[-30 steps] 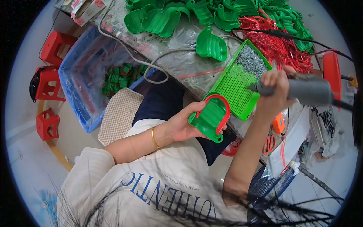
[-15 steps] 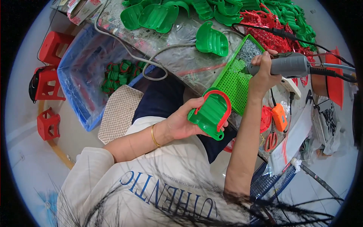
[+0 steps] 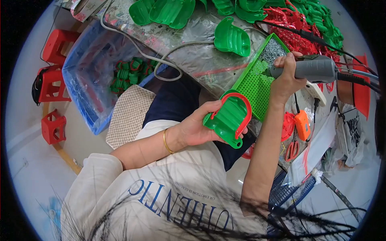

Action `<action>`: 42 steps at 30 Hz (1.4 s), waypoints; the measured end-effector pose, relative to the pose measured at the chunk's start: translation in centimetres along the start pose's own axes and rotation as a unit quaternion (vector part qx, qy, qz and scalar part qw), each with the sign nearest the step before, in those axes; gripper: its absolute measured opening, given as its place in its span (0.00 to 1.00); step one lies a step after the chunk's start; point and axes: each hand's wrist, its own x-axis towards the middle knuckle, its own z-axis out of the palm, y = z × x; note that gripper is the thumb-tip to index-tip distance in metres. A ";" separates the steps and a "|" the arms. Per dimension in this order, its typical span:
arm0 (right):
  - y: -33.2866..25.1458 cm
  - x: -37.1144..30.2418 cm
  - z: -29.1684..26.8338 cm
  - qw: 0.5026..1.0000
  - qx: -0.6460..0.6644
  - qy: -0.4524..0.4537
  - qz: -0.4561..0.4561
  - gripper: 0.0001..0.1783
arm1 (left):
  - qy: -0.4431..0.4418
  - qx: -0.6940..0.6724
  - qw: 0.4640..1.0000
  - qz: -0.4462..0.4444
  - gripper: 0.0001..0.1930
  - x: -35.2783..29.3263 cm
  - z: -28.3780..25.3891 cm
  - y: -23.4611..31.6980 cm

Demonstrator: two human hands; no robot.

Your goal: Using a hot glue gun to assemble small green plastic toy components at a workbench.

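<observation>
1. Evidently, the green scoop-shaped piece (image 3: 227, 120) is grasped in the left hand (image 3: 193, 129) by its near-left edge, thumb on top; its hollow side is turned upward, and most of it is probably left uncovered by this edge grip. It is held above the lap, just off the table's (image 3: 155, 37) edge.
2. An arched red strip (image 3: 247, 107) is seen along the rim of that piece; whether it is fastened there cannot be told.
3. The grey power tool (image 3: 319, 69) is grasped in the right hand (image 3: 287, 78), with the fingers wrapped around its body near the front, a hold by which the tip is presumably steered.
4. The tip is pointed into the perforated green tray (image 3: 250, 94), near the small silvery metal pieces (image 3: 274, 48) gathered at its far end; whether any is touched cannot be told.
5. The tray is set between the hands and the red heap (image 3: 277, 23), presumably for a short reach.
6. One loose green piece (image 3: 232, 39) is laid beside the tray, while green-and-red pieces (image 3: 130, 74) are contained in the lined blue bin (image 3: 73, 76) at the left.
</observation>
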 end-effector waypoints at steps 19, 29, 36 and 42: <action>-10.5 -6.2 3.4 0.971 0.151 -0.180 0.055 0.13 | 0.003 -0.017 1.000 0.019 0.31 0.2 0.1 -0.2; -10.8 -9.4 4.3 0.968 0.150 -0.191 0.068 0.15 | 0.015 -0.052 0.998 0.018 0.25 -0.2 0.4 -0.8; -10.2 -9.8 4.1 0.966 0.143 -0.206 0.057 0.15 | 0.019 -0.023 0.999 0.017 0.23 -0.4 0.4 -0.9; -10.2 -9.9 3.9 0.962 0.149 -0.224 0.049 0.13 | 0.026 -0.016 0.999 0.015 0.24 -0.7 0.5 -0.9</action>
